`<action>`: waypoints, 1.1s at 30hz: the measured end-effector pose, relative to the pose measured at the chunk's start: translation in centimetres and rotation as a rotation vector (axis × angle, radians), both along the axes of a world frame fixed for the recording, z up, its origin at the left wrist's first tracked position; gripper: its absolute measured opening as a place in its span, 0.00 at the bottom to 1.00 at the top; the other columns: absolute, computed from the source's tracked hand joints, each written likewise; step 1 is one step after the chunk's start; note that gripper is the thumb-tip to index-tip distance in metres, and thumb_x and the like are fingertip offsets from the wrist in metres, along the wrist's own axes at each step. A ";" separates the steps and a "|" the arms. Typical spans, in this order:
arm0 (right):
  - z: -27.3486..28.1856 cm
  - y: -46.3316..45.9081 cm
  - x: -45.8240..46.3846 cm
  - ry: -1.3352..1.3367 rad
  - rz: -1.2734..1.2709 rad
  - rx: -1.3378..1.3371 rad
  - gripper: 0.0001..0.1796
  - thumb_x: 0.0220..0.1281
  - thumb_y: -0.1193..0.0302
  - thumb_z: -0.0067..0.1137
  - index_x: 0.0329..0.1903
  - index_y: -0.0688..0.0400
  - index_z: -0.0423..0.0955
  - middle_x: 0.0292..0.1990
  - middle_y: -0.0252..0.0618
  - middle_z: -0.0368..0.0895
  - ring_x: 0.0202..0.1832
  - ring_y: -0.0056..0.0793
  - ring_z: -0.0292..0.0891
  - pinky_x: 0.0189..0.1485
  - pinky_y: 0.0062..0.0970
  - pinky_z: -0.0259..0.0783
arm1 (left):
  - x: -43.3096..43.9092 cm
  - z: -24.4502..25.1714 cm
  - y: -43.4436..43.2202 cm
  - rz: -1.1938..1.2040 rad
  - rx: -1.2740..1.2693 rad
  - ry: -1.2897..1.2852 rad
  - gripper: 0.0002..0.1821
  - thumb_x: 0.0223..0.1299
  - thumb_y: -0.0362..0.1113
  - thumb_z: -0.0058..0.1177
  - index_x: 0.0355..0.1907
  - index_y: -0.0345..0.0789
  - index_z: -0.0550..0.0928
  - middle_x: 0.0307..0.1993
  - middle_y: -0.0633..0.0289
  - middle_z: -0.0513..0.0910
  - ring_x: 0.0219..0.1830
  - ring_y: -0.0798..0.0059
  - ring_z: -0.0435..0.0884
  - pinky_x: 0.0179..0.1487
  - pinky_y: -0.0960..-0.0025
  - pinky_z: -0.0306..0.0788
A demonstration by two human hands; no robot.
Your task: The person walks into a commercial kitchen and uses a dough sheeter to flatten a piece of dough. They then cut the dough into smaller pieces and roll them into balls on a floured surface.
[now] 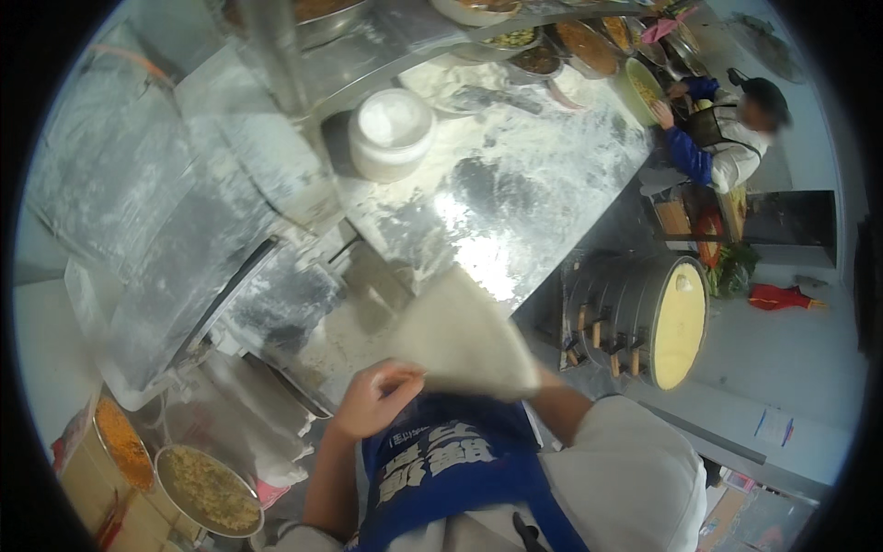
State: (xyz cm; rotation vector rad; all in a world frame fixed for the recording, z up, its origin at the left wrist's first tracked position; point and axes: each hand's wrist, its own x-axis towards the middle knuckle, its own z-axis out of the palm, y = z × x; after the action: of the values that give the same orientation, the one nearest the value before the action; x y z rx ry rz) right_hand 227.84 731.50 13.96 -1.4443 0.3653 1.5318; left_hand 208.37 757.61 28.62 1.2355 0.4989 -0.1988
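Note:
A pale, motion-blurred sheet, apparently dough [462,334], hangs in front of my blue apron [441,462], which bears writing. My left hand [381,399] is at its lower left corner, with thumb and curled fingers closed at the edge. On the other side, my right forearm [562,407] runs in behind the sheet, which hides my right hand. Beyond the sheet lies a floured metal worktable [552,172]. A white tub [392,134] of white powder stands on it.
A floured machine [207,276] stands at the left. Pans of orange [124,441] and yellowish food [210,490] sit below it. A stacked steamer [621,321] with wooden handles is at the right. At the far right, another person [724,131] handles a green basin [638,91].

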 end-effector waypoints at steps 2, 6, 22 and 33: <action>2.4 -6.8 8.4 -0.289 -0.111 -0.147 0.35 0.79 0.62 0.56 0.80 0.65 0.60 0.80 0.58 0.56 0.83 0.53 0.52 0.83 0.52 0.53 | 6.3 -1.8 -3.5 0.049 -0.276 -0.089 0.17 0.78 0.39 0.63 0.60 0.30 0.85 0.52 0.59 0.89 0.49 0.71 0.89 0.53 0.68 0.82; 4.2 -8.6 23.8 -0.924 -0.241 -0.227 0.36 0.78 0.65 0.57 0.81 0.64 0.60 0.83 0.57 0.52 0.85 0.51 0.47 0.85 0.48 0.49 | 23.6 -3.2 -10.6 0.226 -0.479 0.074 0.34 0.83 0.58 0.51 0.77 0.37 0.73 0.67 0.61 0.82 0.68 0.64 0.80 0.65 0.56 0.78; -0.1 4.5 39.5 -1.115 0.386 0.194 0.40 0.61 0.61 0.75 0.69 0.72 0.71 0.62 0.67 0.77 0.65 0.58 0.77 0.67 0.45 0.74 | 34.4 -13.6 -6.6 0.594 0.088 0.372 0.37 0.76 0.49 0.61 0.77 0.27 0.69 0.71 0.44 0.77 0.72 0.52 0.76 0.75 0.54 0.70; 10.2 24.8 39.4 -1.352 0.922 0.645 0.35 0.70 0.68 0.62 0.74 0.71 0.66 0.74 0.67 0.69 0.78 0.60 0.65 0.80 0.47 0.63 | 37.9 -14.6 -13.2 0.252 1.420 0.385 0.38 0.77 0.53 0.54 0.78 0.29 0.68 0.81 0.48 0.64 0.87 0.43 0.52 0.87 0.37 0.41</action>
State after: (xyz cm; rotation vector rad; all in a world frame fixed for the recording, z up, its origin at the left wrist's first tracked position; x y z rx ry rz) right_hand 267.24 756.25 24.12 -1.7811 -1.6017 0.7569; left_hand 246.25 744.40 14.04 2.5001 1.2235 0.2012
